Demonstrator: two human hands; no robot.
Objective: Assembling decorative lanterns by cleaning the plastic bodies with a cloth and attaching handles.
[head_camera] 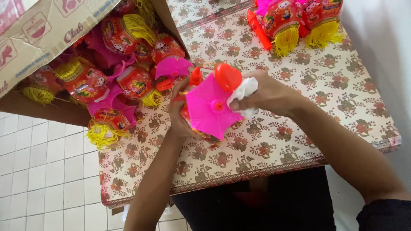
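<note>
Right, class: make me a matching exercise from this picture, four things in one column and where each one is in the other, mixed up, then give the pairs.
Things
1. white cloth
2. cardboard box
3. pink-topped lantern
4. orange stick

Places
A. lying on the table at the far edge, beside two lanterns
B. in the right hand, pressed to the lantern
C. on its side at the left, full of lanterns
D. held up by the left hand, over the table

Pairs: 1-B, 2-C, 3-D, 4-A

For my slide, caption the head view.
Both hands, left hand and right hand, hold a pink-topped toy lantern over a floral table.
</note>
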